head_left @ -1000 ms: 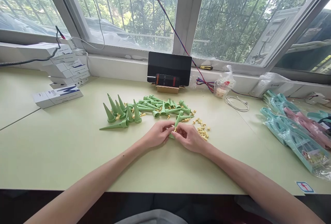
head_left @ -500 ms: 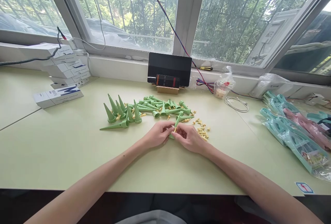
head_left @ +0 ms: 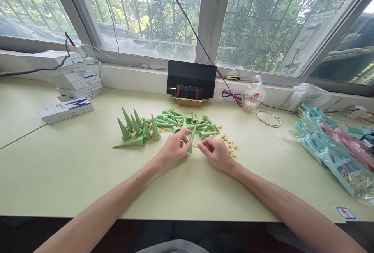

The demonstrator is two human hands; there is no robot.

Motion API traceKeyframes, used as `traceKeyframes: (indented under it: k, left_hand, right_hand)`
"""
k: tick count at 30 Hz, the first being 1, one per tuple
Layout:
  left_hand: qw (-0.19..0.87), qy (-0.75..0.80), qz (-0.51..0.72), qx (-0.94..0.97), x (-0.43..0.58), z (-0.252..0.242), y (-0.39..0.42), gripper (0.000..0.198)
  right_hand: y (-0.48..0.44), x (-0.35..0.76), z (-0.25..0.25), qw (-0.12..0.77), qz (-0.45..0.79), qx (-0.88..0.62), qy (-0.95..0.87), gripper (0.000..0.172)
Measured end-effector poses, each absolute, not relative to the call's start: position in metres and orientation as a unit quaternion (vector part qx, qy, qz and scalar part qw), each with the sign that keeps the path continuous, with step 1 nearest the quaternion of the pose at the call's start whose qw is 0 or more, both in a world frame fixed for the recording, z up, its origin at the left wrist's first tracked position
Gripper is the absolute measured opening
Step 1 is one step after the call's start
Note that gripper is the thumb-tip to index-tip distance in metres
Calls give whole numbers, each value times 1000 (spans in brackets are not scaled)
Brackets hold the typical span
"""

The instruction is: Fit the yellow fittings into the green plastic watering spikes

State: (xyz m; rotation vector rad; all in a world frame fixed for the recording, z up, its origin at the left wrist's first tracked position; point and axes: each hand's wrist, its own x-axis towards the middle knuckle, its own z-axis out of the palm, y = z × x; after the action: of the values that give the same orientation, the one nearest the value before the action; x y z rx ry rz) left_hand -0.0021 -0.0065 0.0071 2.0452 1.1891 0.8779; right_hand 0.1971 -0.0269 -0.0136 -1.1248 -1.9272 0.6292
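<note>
My left hand (head_left: pixel 172 150) pinches a green plastic spike (head_left: pixel 191 139) near its wide end, tip pointing up and away. A small yellow piece (head_left: pixel 194 145) sits on the side of that wide end. My right hand (head_left: pixel 214 152) rests just right of it, fingers curled, fingertips beside the yellow piece. Behind my hands lies a heap of green spikes (head_left: pixel 178 122), and several finished ones stand upright (head_left: pixel 137 126) at its left. Loose small yellow pieces (head_left: pixel 229 146) are scattered right of my right hand.
A dark tablet (head_left: pixel 191 78) on a stand leans at the window sill. White boxes (head_left: pixel 70 85) are stacked at the back left. Teal and pink packaged items (head_left: pixel 336 148) lie at the right. A white cable (head_left: pixel 267 117) and a plastic bag (head_left: pixel 253 95) sit behind.
My hands have drawn slightly apart. The left hand now carries the spike alone, shifted a little left; the right hand has come off it.
</note>
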Motion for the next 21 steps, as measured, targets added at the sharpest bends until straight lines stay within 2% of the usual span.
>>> traceKeyframes:
  k: [14, 21]
  left_hand:
    - [230, 481, 273, 801, -1, 2, -8, 28]
    - [217, 503, 294, 783, 2, 3, -8, 39]
  right_hand:
    - [-26, 197, -13, 411, 238, -437, -764, 40]
    - [-25, 198, -15, 409, 231, -434, -769, 40]
